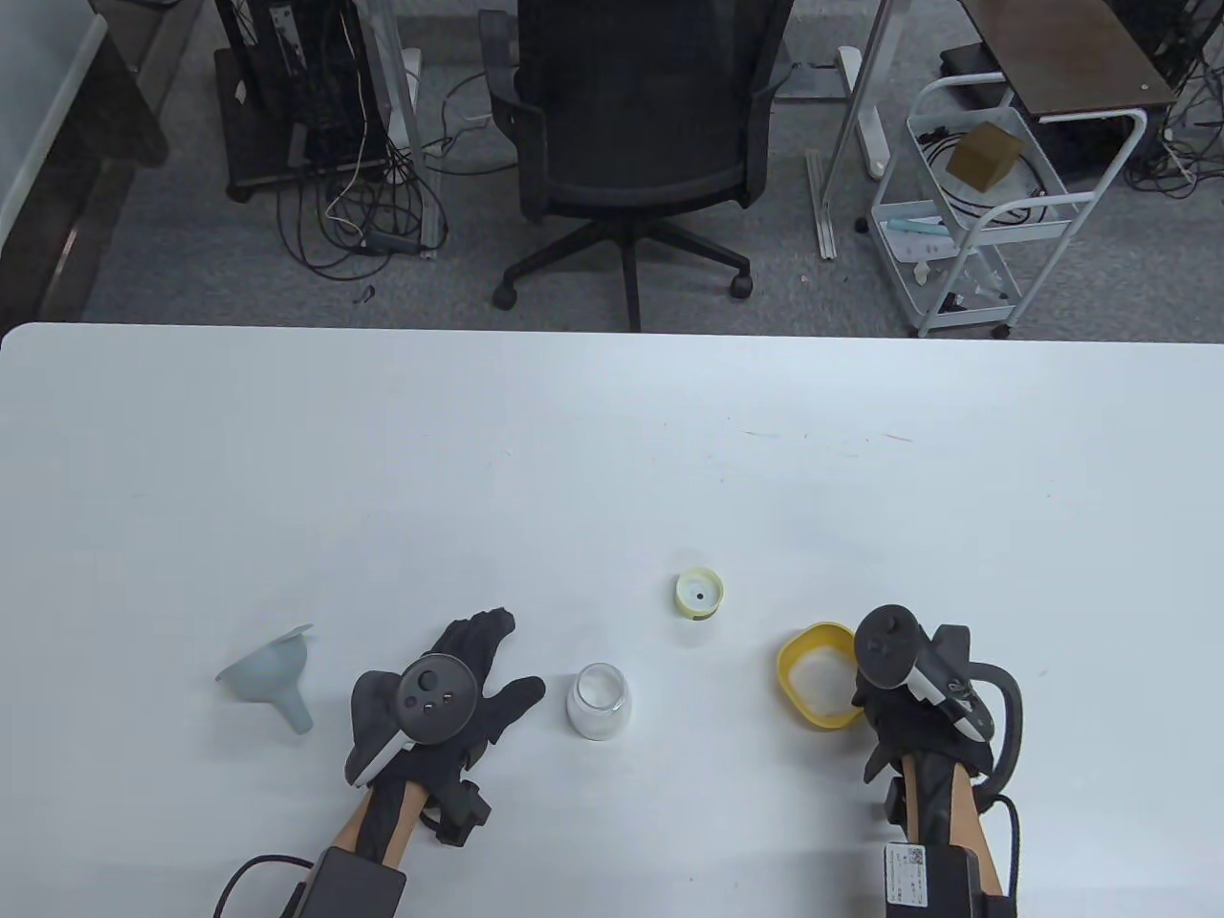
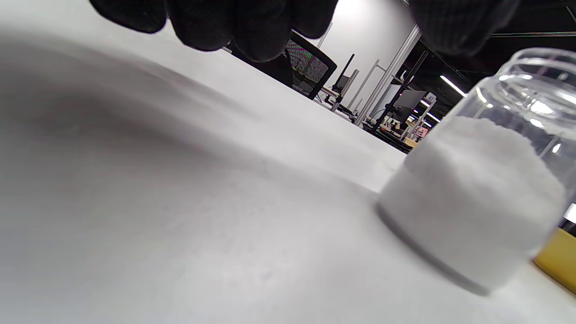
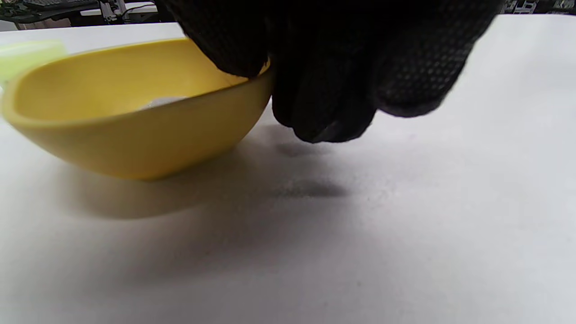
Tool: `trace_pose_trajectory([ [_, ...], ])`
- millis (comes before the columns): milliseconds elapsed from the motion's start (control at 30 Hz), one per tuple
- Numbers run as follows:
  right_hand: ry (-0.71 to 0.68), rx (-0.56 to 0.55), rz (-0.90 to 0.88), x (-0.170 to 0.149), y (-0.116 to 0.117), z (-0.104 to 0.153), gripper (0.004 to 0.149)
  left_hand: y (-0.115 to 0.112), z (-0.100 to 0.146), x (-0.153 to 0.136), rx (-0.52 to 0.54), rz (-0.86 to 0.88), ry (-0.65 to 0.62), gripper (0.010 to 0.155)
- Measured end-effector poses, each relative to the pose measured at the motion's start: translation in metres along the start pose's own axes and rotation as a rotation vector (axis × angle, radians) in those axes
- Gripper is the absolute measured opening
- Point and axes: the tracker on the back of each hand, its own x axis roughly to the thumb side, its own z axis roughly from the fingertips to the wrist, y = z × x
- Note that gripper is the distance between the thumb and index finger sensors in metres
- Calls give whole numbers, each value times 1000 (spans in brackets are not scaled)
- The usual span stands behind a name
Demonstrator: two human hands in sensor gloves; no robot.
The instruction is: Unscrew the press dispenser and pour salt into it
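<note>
White table [image 1: 612, 459] — left hand [image 1: 435, 703] spread, right hand [image 1: 913, 688] gripping yellow bowl [image 1: 808, 669]

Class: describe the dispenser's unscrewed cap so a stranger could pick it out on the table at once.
Start at the white table and find the clear salt-filled jar between the two gloved hands. The cap lies just beyond it, toward the yellow bowl. It is the smallest item there: a pale yellow-green ring, white inside, with a dark central hole.

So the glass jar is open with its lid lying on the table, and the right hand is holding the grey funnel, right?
Not quite. The right hand grips the rim of the yellow bowl, as the right wrist view shows. The grey funnel lies untouched near the left hand. The glass jar is indeed open, its lid on the table.
</note>
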Motion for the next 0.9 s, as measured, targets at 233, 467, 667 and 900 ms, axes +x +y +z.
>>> trace_pose_trajectory([
  [233,27,34,-98,-1,8,-5,51,-1,0,2,-7,-12,-5,95],
  [467,41,-6,-217,-3,6,-4,50,-2,0,3,-10,-25,-6,95],
  [667,1,19,-355,-2,-1,1,50,-2,0,5,7,-23,-15,94],
  [900,-160,65,-610,7,-4,6,55,-2,1,8,18,-26,-32,94],
])
